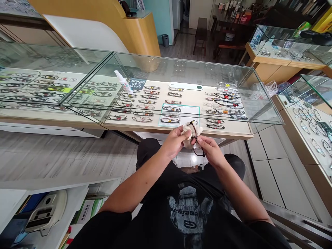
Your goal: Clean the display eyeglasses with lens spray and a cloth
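Note:
My left hand [179, 139] is closed on a cream cleaning cloth [187, 129], its thumb pressing the fabric against a pair of dark-framed eyeglasses [199, 152]. One lens hangs below the cloth, while the upper part of the frame is partly covered by it. On the other side, my right hand [209, 147] pinches the frame near its middle with thumb and fingertips. Both hands are above my lap, just in front of the glass display case [145, 128]. A white spray bottle [123, 81] with a pointed top stands on the glass of the case, to the left.
Rows of eyeglasses [169, 121] lie inside the case beneath the glass. More glass showcases [311, 124] stand at the right. An open shelf unit [77, 186] with boxes and a beige device [46, 211] is at the lower left. A wooden bench [201, 31] stands farther back.

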{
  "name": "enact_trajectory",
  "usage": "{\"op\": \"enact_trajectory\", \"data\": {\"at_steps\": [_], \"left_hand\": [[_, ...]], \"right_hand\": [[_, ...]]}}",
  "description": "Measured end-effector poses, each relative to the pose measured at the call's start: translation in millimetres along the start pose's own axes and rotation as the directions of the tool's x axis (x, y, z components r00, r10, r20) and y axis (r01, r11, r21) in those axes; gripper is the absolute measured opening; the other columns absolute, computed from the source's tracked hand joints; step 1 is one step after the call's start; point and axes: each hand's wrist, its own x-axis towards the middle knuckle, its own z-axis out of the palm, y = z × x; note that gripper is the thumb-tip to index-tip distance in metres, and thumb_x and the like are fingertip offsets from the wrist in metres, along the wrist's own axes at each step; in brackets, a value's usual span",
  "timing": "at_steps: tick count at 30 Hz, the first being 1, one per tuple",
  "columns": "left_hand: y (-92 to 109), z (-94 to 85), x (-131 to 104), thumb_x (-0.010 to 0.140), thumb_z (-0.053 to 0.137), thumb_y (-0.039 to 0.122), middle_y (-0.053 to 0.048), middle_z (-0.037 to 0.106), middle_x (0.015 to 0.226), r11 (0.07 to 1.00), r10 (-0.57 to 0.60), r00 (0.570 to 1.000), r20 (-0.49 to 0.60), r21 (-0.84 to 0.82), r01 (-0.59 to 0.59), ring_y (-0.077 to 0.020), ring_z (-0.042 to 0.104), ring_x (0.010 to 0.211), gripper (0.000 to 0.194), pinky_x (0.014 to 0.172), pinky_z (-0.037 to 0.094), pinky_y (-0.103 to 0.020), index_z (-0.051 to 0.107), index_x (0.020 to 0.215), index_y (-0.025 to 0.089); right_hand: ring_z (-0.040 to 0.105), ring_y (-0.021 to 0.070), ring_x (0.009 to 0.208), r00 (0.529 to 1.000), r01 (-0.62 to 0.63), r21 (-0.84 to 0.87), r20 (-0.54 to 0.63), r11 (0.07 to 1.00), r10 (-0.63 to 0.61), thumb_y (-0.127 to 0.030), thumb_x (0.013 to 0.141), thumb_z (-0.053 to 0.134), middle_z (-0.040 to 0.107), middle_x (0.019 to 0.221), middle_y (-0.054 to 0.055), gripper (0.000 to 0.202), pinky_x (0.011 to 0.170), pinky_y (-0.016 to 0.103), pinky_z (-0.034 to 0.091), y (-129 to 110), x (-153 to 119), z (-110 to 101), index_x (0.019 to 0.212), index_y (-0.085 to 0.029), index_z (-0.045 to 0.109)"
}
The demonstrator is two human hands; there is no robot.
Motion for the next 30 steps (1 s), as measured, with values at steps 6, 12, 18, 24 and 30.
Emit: {"op": "enact_trajectory", "data": {"at_steps": [6,12,18,24,30], "left_hand": [[-6.8,7.3,0.6,0.064,0.105,0.042,0.004,0.066,0.076,0.999,0.052,0.997,-0.053,0.009,-0.052,-0.0046,0.054,0.054,0.053,0.056,0.045,-0.021,0.072,0.097,0.016],[-11.5,7.8,10.0,0.072,0.092,0.07,0.006,0.058,0.062,0.995,0.088,0.983,-0.16,0.067,-0.078,-0.0046,0.044,0.042,0.06,0.044,0.035,-0.021,0.068,0.089,0.017],[-5.5,-3.5,2.7,0.068,0.102,0.049,0.002,0.066,0.073,0.998,0.01,1.0,0.005,0.068,-0.01,-0.0084,0.06,0.06,0.053,0.061,0.05,-0.022,0.072,0.097,0.016],[-11.4,-6.5,-0.1,0.068,0.102,0.046,0.005,0.061,0.067,0.995,0.034,0.999,-0.023,0.099,-0.032,-0.0061,0.051,0.05,0.05,0.051,0.04,-0.021,0.068,0.09,0.017],[-18.3,-5.8,3.3,0.077,0.09,0.067,0.004,0.059,0.064,0.993,0.076,0.991,-0.11,0.095,-0.065,-0.0062,0.049,0.043,0.056,0.044,0.036,-0.021,0.065,0.084,0.017]], "right_hand": [[0.053,0.0186,0.077,0.999,0.044,-0.026,-0.001,0.999,-0.044,-0.062,0.094,0.078,0.067,0.08,0.003,0.04,0.077,0.033,0.043,2.9,3.0,5.3,0.089,-0.022,0.083],[0.053,0.0196,0.078,0.997,0.078,-0.096,0.002,0.992,-0.078,-0.063,0.094,0.077,0.065,0.079,0.003,0.042,0.076,0.033,0.043,6.2,1.3,12.8,0.088,-0.022,0.084],[0.058,0.0212,0.083,0.996,0.071,0.017,-0.051,0.997,-0.07,-0.062,0.094,0.077,0.068,0.082,0.003,0.039,0.085,0.034,0.047,16.9,2.4,8.2,0.091,-0.024,0.084],[0.052,0.0195,0.077,0.997,0.069,-0.038,-0.016,0.997,-0.07,-0.065,0.093,0.076,0.065,0.078,0.003,0.044,0.078,0.034,0.044,21.3,-0.7,14.2,0.086,-0.023,0.083],[0.053,0.0195,0.079,0.997,0.076,-0.047,-0.014,0.996,-0.077,-0.066,0.093,0.077,0.066,0.08,0.004,0.044,0.077,0.033,0.043,21.9,-4.5,18.0,0.089,-0.023,0.085]]}}
